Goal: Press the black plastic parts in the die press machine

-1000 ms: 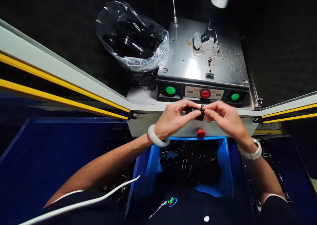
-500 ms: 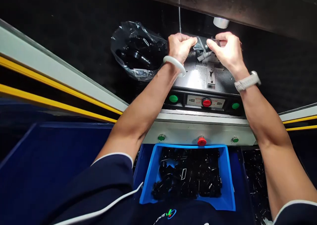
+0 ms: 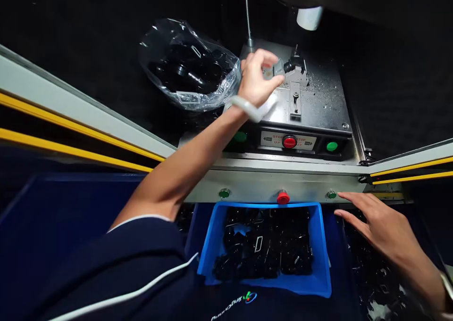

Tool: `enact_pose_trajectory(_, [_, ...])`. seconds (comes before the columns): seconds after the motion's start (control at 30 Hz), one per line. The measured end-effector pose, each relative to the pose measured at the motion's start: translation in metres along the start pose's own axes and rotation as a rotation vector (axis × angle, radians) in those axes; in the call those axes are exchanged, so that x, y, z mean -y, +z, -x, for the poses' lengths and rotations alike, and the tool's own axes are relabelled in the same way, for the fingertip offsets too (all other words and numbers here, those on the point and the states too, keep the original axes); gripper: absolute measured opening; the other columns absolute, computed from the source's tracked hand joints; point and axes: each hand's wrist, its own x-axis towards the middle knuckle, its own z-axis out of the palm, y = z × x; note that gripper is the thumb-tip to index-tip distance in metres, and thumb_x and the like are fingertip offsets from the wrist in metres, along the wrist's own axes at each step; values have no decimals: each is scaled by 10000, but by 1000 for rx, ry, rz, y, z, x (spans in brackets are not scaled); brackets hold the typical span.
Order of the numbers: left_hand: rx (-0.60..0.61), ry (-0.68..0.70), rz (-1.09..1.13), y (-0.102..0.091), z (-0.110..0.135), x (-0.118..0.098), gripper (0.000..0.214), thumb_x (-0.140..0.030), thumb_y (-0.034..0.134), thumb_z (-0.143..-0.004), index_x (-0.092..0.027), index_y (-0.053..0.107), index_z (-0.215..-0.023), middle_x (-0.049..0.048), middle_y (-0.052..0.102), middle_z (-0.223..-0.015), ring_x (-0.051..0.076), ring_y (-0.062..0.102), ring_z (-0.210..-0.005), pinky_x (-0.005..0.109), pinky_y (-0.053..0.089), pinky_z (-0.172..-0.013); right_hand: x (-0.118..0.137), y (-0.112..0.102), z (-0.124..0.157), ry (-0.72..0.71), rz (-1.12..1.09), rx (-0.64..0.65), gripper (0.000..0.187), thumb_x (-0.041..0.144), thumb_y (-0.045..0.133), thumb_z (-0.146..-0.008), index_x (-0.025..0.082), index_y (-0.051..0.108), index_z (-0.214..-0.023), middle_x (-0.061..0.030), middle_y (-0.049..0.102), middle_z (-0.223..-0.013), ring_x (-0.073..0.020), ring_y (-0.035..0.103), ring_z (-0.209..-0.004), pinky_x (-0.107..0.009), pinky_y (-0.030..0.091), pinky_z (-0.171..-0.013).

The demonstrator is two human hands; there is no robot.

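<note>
**Left grip (image 3: pixel 253 76) curled at the grey clamp (image 3: pixel 292 71)**

Whether it held anything could not be told. The clamp sat on a dust-flecked steel plate (image 3: pixel 318 109); the wide-open right grip (image 3: pixel 375 226) lay below it, beside a blue plastic bin (image 3: pixel 208 259).

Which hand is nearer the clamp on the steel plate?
Left. The left hand is at the clamp; the right hand is far below it, by the front panel.
</note>
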Motion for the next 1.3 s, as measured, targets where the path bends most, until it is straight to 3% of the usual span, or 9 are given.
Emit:
enact_pose_trajectory(0.1, [80,39,-3,-59,100,-24,66,-132,705,-904,-157,752,-944,39,737,-962,122,649,-786,270,514,-698,3,30,-16,64,-72,65,385,511,475,-1086,261,699,-1274,-53,774,-1208,-255,743,-1062,-346,569,-695])
enact_pose_trajectory(0.23, [299,-67,-68,-118,209,-26,103,-214,673,-960,-180,764,-992,33,727,-907,124,618,-681,259,479,-612,-7,65,-29,161,-117,136,193,326,591,-1027,227,701,-1151,-62,770,-1127,-275,710,-1046,-353,512,-692])
enact_pose_trajectory(0.33, [534,-104,-249,-139,245,-4,228,-326,677,-967,-191,758,-1132,75,694,-1080,142,605,-710,284,497,-645,-16,78,-29,168,-177,146,121,251,617,-977,218,682,-1074,-65,758,-1063,-271,688,-992,-357,482,-728])
enact_pose_trajectory(0.43, [719,-104,-420,-148,249,14,357,-343,664,-962,-212,701,-1291,104,630,-1245,171,636,-775,347,538,-762,-18,83,-28,164,-228,128,118,206,618,-943,214,661,-1052,-66,743,-1041,-255,666,-920,-354,458,-738])
enact_pose_trajectory(0.57, [825,-100,-564,-148,241,12,379,-281,610,-971,-235,650,-1345,117,590,-1318,215,668,-857,380,538,-804,-15,90,-31,172,-206,55,162,122,563,-932,206,650,-1039,-82,727,-1014,-264,640,-955,-353,436,-754])
enact_pose_trajectory(0.83, [744,-36,-596,-132,263,-12,346,-201,483,-1028,-238,636,-1336,126,625,-1333,236,682,-950,370,552,-815,6,91,-17,213,-117,-22,164,210,540,-1034,189,673,-1128,-120,710,-1094,-282,628,-1036,-354,446,-762])
enact_pose_trajectory(0.93, [1080,-75,-391,-112,274,-18,299,-253,439,-1079,-222,679,-1256,92,712,-1197,203,710,-945,294,550,-795,46,97,-11,141,-256,118,195,311,531,-1079,199,682,-1133,-92,728,-1111,-236,673,-1019,-325,489,-806])
enact_pose_trajectory(1.07, [1663,-201,-520,-74,281,-14,456,-243,570,-1023,-252,587,-1479,122,783,-1111,284,756,-1011,326,567,-839,117,126,-20,-41,-310,568,240,320,506,-1096,180,673,-1196,-113,747,-1154,-233,730,-995,-321,536,-787])
enact_pose_trajectory(1.3, [1755,-218,-650,-41,302,-6,615,-180,548,-989,-163,427,-1592,213,776,-1110,344,761,-1074,395,591,-882,185,174,-30,-49,-292,680,355,46,367,-1038,62,614,-1293,-248,712,-1193,-271,718,-1021,-379,581,-805])
